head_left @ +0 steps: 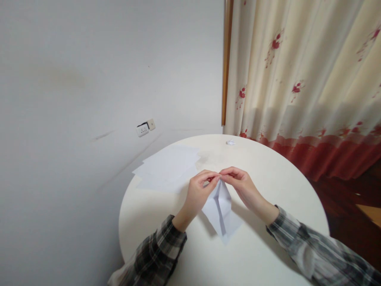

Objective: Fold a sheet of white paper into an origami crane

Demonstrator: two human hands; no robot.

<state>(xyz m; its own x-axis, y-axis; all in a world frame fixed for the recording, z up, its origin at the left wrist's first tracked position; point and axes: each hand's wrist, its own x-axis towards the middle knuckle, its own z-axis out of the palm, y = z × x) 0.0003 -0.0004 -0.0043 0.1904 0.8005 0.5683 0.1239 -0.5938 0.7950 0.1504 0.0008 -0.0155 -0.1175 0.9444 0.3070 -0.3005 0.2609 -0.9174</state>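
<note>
Two hands pinching a folded sheet of paper. The folded paper (213, 209) stands tilted over the middle of the round white table (268, 167), its point uppermost and a crease running down its centre; its lower end reaches toward the table's near side. Whether that end bears on the tabletop is not clear. The left hand (199, 190) has thumb and forefinger closed on the upper point, a gap showing behind the fingertips. The right hand (242, 186) closes on the same point from the other side, its fingertips meeting those of the left. Loose sheets (169, 165) overlap at the table's far left; a crumpled scrap (230, 142) lies by its far edge. A curtain (297, 59) hangs beyond the table to the right.

Likely faults, by judgement: with both pinches on one small tip, unequal pressure or a pull apart could tear the paper there. A sideways twist could set the point off the centre crease, leaving the halves uneven. Should either pinch slacken, the thin layers could spring open. Pressing the lower end down against the table could buckle the panels and add stray creases.
</note>
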